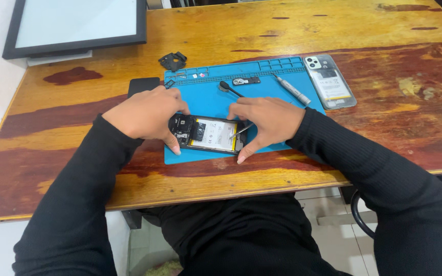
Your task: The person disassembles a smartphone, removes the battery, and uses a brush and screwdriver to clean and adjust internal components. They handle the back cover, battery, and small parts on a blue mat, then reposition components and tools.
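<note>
An opened phone, back removed and battery exposed, lay on the blue work mat near the front edge of the wooden table. The left hand curled closed around its 9 o'clock end, thumb at the lower corner. The right hand gripped the 3 o'clock end and pinched metal tweezers pointed at the phone's inside. At 1 o'clock lay a screwdriver and the detached back cover; at 12 o'clock, a black spudger.

Matt rubbery-looking mat, glossy wood table.
</note>
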